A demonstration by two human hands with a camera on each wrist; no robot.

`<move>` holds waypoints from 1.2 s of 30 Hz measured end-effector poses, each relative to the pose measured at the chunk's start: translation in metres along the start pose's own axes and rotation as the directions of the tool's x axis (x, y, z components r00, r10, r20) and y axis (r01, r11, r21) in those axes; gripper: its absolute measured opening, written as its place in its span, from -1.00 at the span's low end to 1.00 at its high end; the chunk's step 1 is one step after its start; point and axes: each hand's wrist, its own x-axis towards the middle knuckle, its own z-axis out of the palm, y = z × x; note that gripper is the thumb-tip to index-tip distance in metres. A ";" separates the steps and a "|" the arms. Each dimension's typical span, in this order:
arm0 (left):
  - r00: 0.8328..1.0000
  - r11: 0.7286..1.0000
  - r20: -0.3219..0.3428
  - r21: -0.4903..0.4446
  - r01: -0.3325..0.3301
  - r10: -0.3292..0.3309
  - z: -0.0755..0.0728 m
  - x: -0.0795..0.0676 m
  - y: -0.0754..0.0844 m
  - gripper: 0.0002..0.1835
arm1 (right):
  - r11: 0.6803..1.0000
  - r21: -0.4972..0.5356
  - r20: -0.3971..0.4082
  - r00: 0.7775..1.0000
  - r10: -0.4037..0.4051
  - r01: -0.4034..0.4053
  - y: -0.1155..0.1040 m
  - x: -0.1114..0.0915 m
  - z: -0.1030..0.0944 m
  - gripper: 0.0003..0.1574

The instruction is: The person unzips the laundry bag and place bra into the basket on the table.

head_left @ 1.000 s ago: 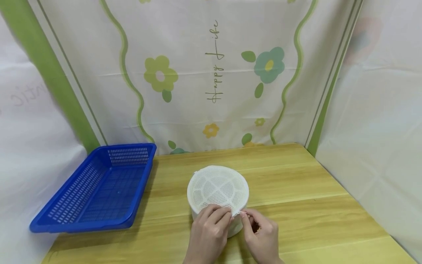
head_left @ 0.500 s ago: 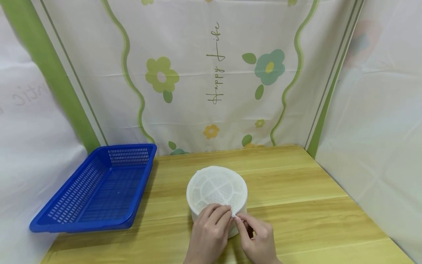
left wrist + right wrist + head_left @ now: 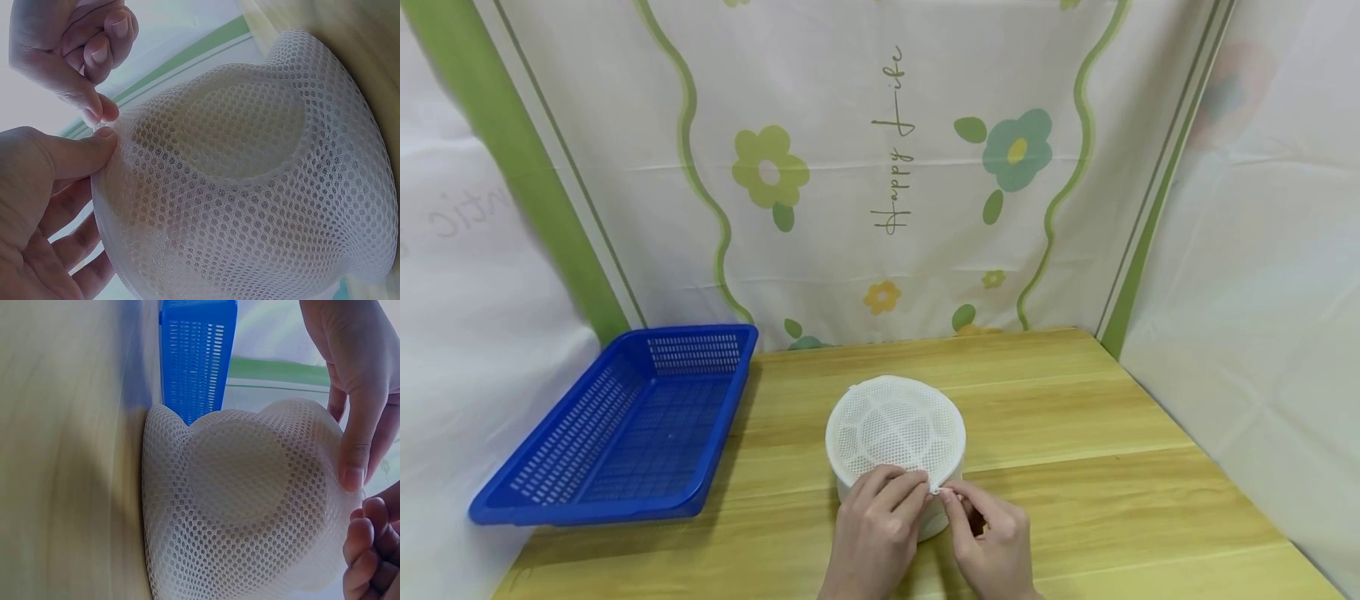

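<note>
A round white mesh laundry bag (image 3: 895, 425) stands on the table, its flat top ribbed like a wheel. My left hand (image 3: 876, 525) grips the near rim, fingers over the top edge and thumb on the mesh side, as the left wrist view shows. Beside it my right hand (image 3: 992, 533) pinches a small white zipper pull (image 3: 935, 490) at the rim between thumb and index finger. The other right fingers (image 3: 361, 565) are curled. A pale round shape (image 3: 240, 475) shows on the bag's mesh side in both wrist views.
A blue plastic basket (image 3: 718, 425) with slotted walls stands at the left of the wooden table (image 3: 1075, 467). White curtains printed with flowers (image 3: 1018, 150) hang behind the table and along both sides.
My right hand has moved slightly left along the rim with the zipper pull, toward my left hand, then shifted a touch right. The left hand keeps its grip on the laundry bag.
</note>
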 end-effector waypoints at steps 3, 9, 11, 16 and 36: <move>1.000 1.000 -0.011 0.003 -0.008 0.008 0.001 0.000 0.000 -0.86 | 0.999 -0.012 0.002 0.999 0.032 -0.032 0.009 -0.009 0.001 -0.74; 1.000 1.000 -0.021 0.003 -0.020 0.020 0.001 0.000 0.000 -0.66 | 0.989 -0.053 -0.036 0.990 0.133 -0.135 0.015 -0.011 -0.003 -0.78; 0.999 1.000 -0.029 0.005 -0.023 0.023 0.002 0.000 0.000 -0.64 | 0.987 -0.058 -0.043 0.989 0.145 -0.147 0.016 -0.010 -0.003 -0.78; 1.000 1.000 -0.022 -0.002 0.000 0.000 0.002 0.000 0.001 -0.78 | 0.994 -0.042 -0.034 0.994 0.104 -0.105 0.016 -0.009 -0.002 -0.75; 1.000 1.000 -0.002 -0.015 0.025 -0.025 0.002 0.000 0.002 -0.86 | 1.000 0.010 -0.014 1.000 -0.026 0.026 -0.006 0.008 -0.002 -0.78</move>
